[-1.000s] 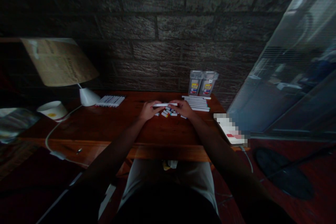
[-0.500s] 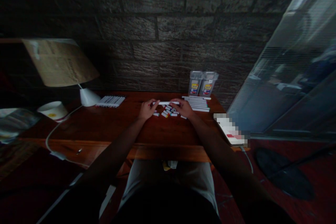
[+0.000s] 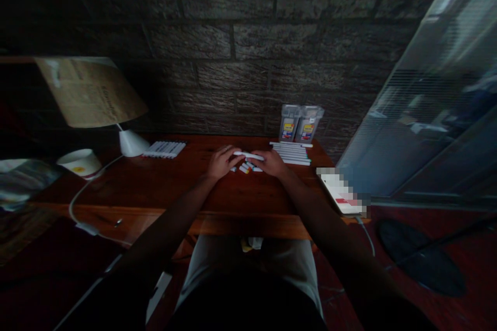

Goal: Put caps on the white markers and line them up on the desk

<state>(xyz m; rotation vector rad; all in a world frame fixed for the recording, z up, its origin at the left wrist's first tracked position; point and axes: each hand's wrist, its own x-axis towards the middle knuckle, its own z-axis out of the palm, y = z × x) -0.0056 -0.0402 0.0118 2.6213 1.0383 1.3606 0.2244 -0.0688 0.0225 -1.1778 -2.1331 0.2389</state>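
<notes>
Head view. Both hands meet above the wooden bench (image 3: 171,186), a single white marker (image 3: 252,155) held level between them. The left hand (image 3: 219,162) pinches the marker's left end between thumb and fingers; the right hand (image 3: 275,163) is closed round its right end. Below and nearer the wearer, just beside the fingertips, lies a loose cluster of short cap-like pieces (image 3: 244,168), white with coloured ends, part of it hidden by the hands. To the left, a row of markers (image 3: 165,149) lies side by side; to the right, beyond the right hand, a second row (image 3: 291,155) lies parallel, one marker slightly askew at its back edge. Behind this row stand two upright plastic cases (image 3: 308,126). A lamp (image 3: 97,95) and a white cup (image 3: 79,163) occupy the left end. Progress, as judged from the layout: partway, with two rows set in order, one marker in hand, and the small pieces lying unsorted. Whether the marker's ends are capped cannot be told.
</notes>
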